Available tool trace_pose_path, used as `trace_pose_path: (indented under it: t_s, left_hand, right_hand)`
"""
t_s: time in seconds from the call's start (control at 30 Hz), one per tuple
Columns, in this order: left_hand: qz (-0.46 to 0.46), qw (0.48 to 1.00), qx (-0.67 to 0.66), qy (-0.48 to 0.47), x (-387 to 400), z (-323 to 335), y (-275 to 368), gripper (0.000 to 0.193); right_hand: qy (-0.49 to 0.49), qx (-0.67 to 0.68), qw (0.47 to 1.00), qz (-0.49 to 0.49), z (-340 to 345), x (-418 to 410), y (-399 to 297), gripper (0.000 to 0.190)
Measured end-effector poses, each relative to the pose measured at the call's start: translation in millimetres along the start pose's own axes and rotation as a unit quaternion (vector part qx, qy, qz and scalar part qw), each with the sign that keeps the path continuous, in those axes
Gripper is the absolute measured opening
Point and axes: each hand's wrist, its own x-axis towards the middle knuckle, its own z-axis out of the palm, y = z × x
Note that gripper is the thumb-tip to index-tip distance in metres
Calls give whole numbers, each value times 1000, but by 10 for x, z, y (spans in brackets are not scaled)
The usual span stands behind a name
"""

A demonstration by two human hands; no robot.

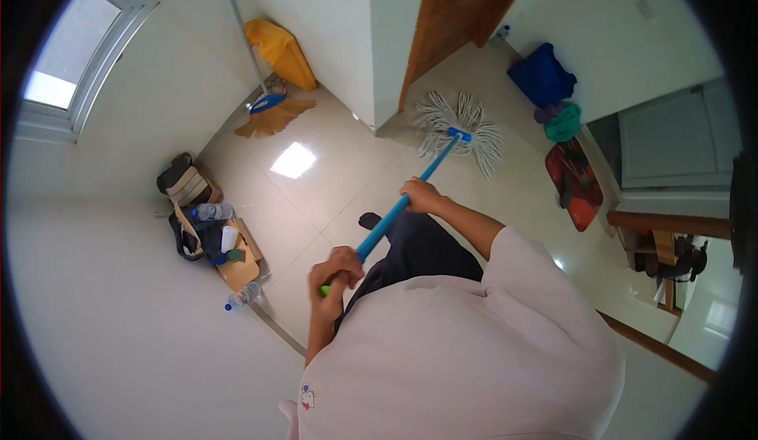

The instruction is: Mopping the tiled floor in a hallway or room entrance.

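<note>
Both of my hands grip the blue handle (pixel 382 230) of a string mop. My left hand (pixel 336 273) is closed around the upper end near my body, where a bit of green shows below the fingers. Farther down the shaft, my right hand (pixel 421 196) wraps the handle with the arm stretched forward. The white string mop head (pixel 459 129), with its blue clamp, lies spread on the glossy tiled floor (pixel 320 203), close to the wall corner and the wooden door.
A broom (pixel 275 114) and a yellow bag (pixel 281 52) stand in the corner. Bottles, bags and a low wooden stand (pixel 251 268) line the left wall. On the right are a blue bag (pixel 543 76), a green bag (pixel 564 123), a red mat (pixel 583 203) and a wooden door (pixel 453 17).
</note>
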Motion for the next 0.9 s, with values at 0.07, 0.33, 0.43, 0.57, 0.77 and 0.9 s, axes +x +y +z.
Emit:
trace_pose_path:
  t_s: [0.07, 0.33, 0.43, 0.57, 0.77, 0.9]
  left_hand:
    - [24, 999, 9, 21, -145, -83, 167, 12]
    - [158, 980, 101, 59, -1130, -235, 1287, 18]
    - [190, 974, 93, 85, -1088, 49, 1300, 19]
    - [101, 992, 74, 26, -912, 536, 909, 31]
    - [74, 993, 76, -59, -122, 1330, -110, 11]
    - [79, 992, 52, -81, 715, 1966, -723, 14]
  right_hand:
    - [5, 15, 999, -34, 75, -59, -240, 9]
    - [69, 246, 954, -158, 225, -811, -1946, 20]
    - [45, 236, 959, -148, 96, -909, -1842, 19]
    - [55, 188, 974, -110, 111, -995, -1033, 13]
    - [190, 139, 972, -10, -182, -1028, 495, 14]
    - [211, 32, 969, 122, -749, -1109, 1208, 34]
